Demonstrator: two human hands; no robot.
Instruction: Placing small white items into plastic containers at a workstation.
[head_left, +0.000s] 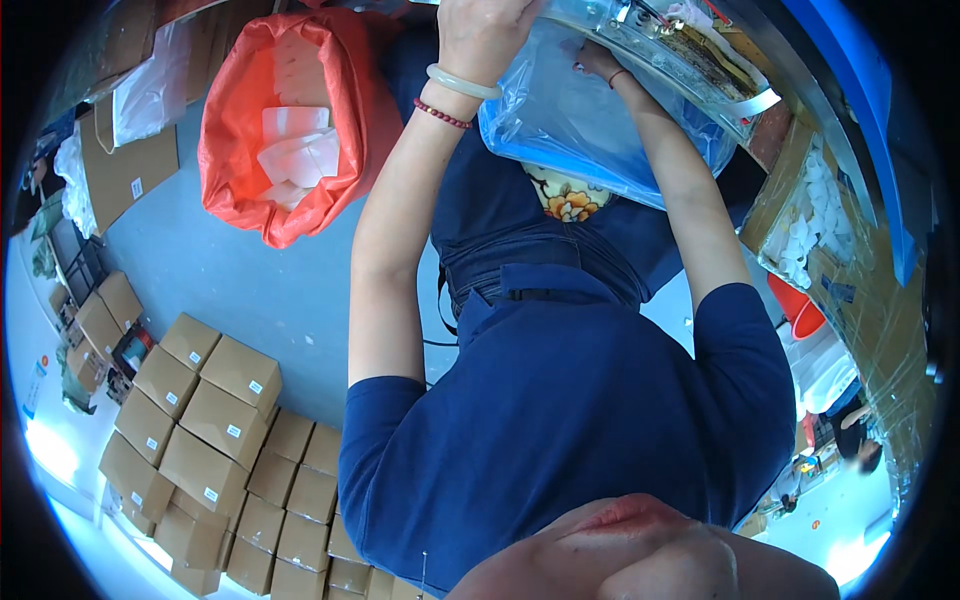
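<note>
My left hand point(488, 38) is at the top edge, beside the near side of a machine or bench point(690, 70); its fingertips are cut off by the picture's edge. My right hand point(599, 64) reaches down into a blue tub point(600, 182) lined with a clear plastic bag point(530, 100). Its fingers look curled, and what they hold, if anything, is too small to make out. The tub sits at my lap, over a flower-patterned cloth point(570, 195).
On the floor to the left stands an open red-orange sack point(225, 150) with pale flat pieces point(300, 150) inside. Stacked cardboard boxes point(215, 420) fill the lower left. Small white parts point(815, 210) lie in a box at right, near a red container point(797, 308). A blue curved panel point(860, 90) rises at upper right.
</note>
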